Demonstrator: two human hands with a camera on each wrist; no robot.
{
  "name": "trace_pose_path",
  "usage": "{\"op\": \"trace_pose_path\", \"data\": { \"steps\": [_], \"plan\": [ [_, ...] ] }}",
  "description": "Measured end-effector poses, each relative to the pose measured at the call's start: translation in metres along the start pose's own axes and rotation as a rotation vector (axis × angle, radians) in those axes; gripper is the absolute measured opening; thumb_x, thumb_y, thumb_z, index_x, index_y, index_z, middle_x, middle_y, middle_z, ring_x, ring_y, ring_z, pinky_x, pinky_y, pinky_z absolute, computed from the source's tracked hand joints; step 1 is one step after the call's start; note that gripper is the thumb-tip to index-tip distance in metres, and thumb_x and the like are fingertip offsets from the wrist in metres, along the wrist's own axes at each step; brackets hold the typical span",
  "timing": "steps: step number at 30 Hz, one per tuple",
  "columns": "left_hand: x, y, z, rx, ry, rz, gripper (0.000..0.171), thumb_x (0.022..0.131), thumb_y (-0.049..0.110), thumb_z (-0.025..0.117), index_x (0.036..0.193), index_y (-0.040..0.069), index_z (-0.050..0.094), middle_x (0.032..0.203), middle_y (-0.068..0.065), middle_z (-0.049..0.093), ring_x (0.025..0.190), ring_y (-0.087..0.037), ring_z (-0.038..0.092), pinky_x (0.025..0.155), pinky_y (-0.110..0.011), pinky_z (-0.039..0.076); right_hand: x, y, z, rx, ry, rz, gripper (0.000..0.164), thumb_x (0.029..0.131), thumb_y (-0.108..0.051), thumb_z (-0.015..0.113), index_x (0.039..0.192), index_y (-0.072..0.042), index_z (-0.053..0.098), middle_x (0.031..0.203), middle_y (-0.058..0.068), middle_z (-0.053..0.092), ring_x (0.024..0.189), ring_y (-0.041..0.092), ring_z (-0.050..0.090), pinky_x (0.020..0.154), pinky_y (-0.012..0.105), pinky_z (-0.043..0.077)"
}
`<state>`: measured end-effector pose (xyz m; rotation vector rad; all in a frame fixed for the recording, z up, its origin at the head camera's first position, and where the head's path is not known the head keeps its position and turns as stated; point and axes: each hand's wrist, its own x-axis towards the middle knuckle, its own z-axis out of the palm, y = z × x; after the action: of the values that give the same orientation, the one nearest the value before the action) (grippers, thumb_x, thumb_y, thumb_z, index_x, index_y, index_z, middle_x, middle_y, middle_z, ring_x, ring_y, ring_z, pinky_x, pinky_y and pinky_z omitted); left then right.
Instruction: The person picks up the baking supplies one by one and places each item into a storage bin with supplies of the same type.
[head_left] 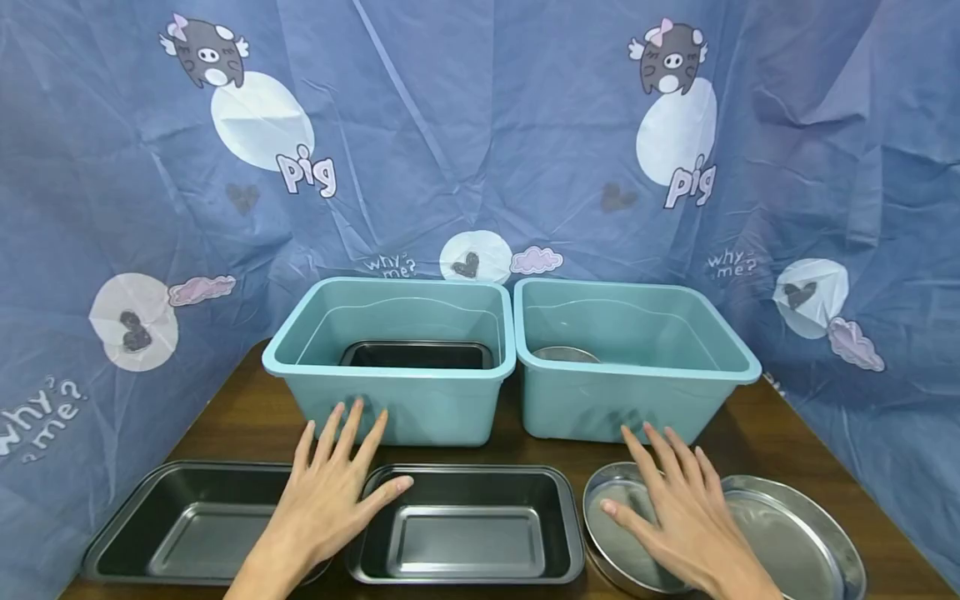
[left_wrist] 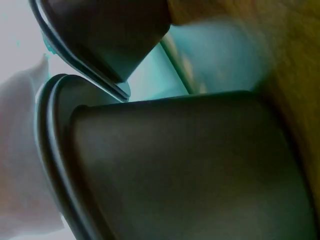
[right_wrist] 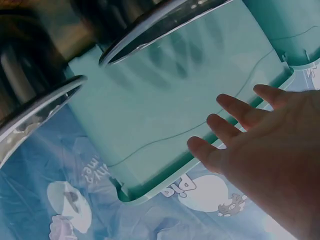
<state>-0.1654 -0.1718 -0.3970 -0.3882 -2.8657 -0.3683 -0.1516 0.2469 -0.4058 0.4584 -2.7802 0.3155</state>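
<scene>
My left hand [head_left: 322,500], fingers spread and straight, hovers over the neighbouring ends of two dark rectangular baking pans, the left one [head_left: 202,537] and the middle one [head_left: 465,542]. The left wrist view is filled by the outer wall of a dark pan [left_wrist: 190,165]; the hand is washed out at its edge. On the right, my right hand [head_left: 686,521] is spread palm down above two round silver cake pans, a smaller one [head_left: 618,517] and a larger one [head_left: 795,542], partly covering both. In the right wrist view its straight fingers [right_wrist: 225,130] hold nothing.
Two light blue plastic bins stand side by side behind the pans. The left bin [head_left: 420,408] holds a dark rectangular pan [head_left: 416,356]; the right bin [head_left: 585,408] holds a round metal pan [head_left: 566,355]. A blue printed cloth [head_left: 465,100] hangs behind the brown wooden table [head_left: 225,417].
</scene>
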Motion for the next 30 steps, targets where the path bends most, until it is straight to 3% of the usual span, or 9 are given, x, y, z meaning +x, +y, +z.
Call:
{"op": "trace_pose_path", "data": {
  "steps": [6,12,18,21,27,30],
  "plan": [
    [0.0,-0.003,-0.007,-0.014,0.027,-0.002,0.077,0.1,0.059,0.059,0.154,0.007,0.048,0.156,-0.026,0.041,0.141,-0.05,0.038,0.111,-0.07,0.028,0.004,-0.004,0.001,0.07,0.193,-0.07,0.069,0.094,-0.047,0.074,0.146,-0.007,0.054,0.14,0.017,0.057,0.131,0.043,0.046,0.102,0.065,0.034],
    [0.001,-0.011,-0.018,-0.094,0.033,-0.083,0.068,0.102,0.051,0.062,0.148,0.002,0.053,0.144,-0.027,0.053,0.13,-0.051,0.049,0.102,-0.072,0.038,0.008,-0.01,0.001,0.141,0.36,-0.09,0.042,0.087,-0.024,0.082,0.123,-0.005,0.07,0.112,0.008,0.071,0.103,0.032,0.064,0.084,0.055,0.048],
    [0.001,-0.032,-0.032,-0.169,0.12,-0.176,0.064,0.101,0.037,0.069,0.145,-0.005,0.052,0.137,-0.032,0.056,0.124,-0.057,0.052,0.097,-0.073,0.039,0.01,-0.021,0.0,0.271,0.348,0.013,0.026,0.091,-0.018,0.081,0.116,-0.013,0.073,0.095,-0.009,0.067,0.09,0.015,0.063,0.076,0.043,0.052],
    [0.0,-0.042,-0.04,-0.263,0.187,-0.235,0.059,0.103,0.035,0.065,0.144,-0.006,0.052,0.133,-0.032,0.06,0.121,-0.054,0.055,0.095,-0.07,0.043,0.01,-0.027,0.0,0.359,0.312,0.043,0.021,0.094,-0.017,0.078,0.114,-0.014,0.073,0.091,-0.014,0.065,0.085,0.008,0.063,0.075,0.037,0.055],
    [-0.002,-0.055,-0.05,-0.454,0.4,-0.301,0.046,0.106,0.029,0.061,0.141,0.0,0.056,0.121,-0.025,0.069,0.113,-0.042,0.065,0.092,-0.057,0.049,0.012,-0.036,0.001,0.487,0.253,0.072,0.016,0.098,-0.016,0.073,0.114,-0.012,0.072,0.087,-0.016,0.067,0.079,0.004,0.061,0.072,0.03,0.053],
    [0.0,-0.06,-0.053,-0.498,0.475,-0.329,0.043,0.105,0.028,0.063,0.14,0.002,0.059,0.119,-0.023,0.07,0.111,-0.037,0.066,0.091,-0.04,0.051,0.013,-0.04,0.004,0.514,0.249,0.07,0.017,0.098,-0.014,0.073,0.114,-0.01,0.071,0.086,-0.014,0.068,0.078,0.004,0.061,0.073,0.029,0.052]
  ]
}}
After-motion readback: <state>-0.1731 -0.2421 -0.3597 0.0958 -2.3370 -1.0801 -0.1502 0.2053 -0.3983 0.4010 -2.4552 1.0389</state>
